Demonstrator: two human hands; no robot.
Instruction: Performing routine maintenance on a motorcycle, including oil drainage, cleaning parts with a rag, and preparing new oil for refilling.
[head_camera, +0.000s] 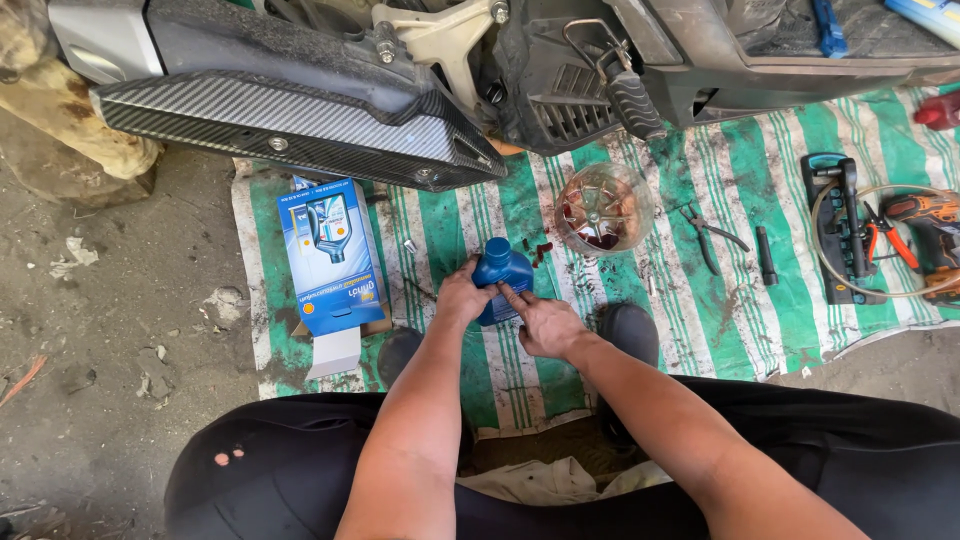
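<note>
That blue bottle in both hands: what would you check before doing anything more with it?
1. Blue bottle upright on the striped mat: ok.
2. Left hand grip on its side: ok.
3. Right hand fingers on its front: ok.
4. Cap on tight: cannot tell.
5. Clear container of dark red fluid apart from the bottle: ok.
6. Blue box clear of the hands: ok.

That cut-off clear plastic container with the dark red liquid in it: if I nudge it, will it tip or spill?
The clear container looks thin-walled, so it would probably flex if squeezed. It sits open-topped on the wrinkled striped mat, so a push could slosh the liquid out. Its wide base suggests sliding rather than tipping.
</note>
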